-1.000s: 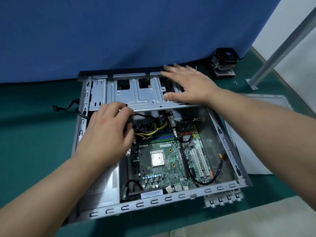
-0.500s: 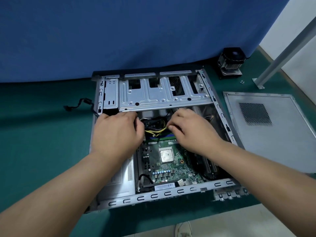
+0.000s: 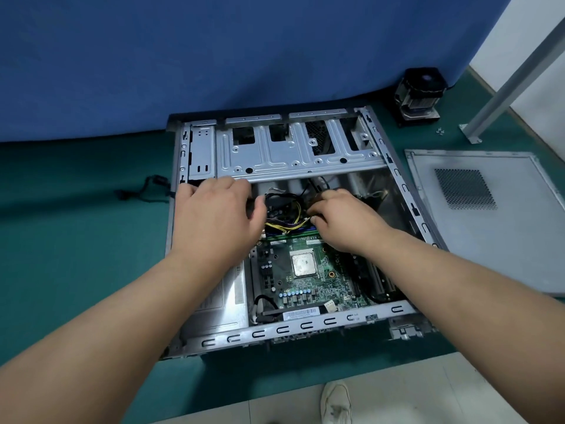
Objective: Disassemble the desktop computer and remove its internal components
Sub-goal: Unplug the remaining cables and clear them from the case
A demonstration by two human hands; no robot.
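Note:
The open desktop case [image 3: 305, 327] lies on its side on the green mat. Inside is the green motherboard [image 3: 308, 289] with a bare processor [image 3: 303, 264]. A metal drive cage [image 3: 293, 154] spans the far end. Below the cage's edge runs a bundle of yellow and black cables [image 3: 286, 223]. My left hand [image 3: 214, 218] is curled at the left of the bundle, thumb against the black wires, fingertips hidden. My right hand [image 3: 345, 221] pinches the cables' right end over the memory slots. A silver power supply [image 3: 224, 304] sits under my left forearm.
The removed side panel [image 3: 489, 228] lies to the right of the case. A cooler with fan [image 3: 419, 93] stands at the back right, with small screws [image 3: 440, 131] and a metal post [image 3: 513, 75] nearby. A black cable [image 3: 143, 191] trails left. A blue screen rises behind.
My right hand left the top of the drive cage and came down into the case to the cables. My left hand stayed at the cables. The view shifted, bringing the side panel in.

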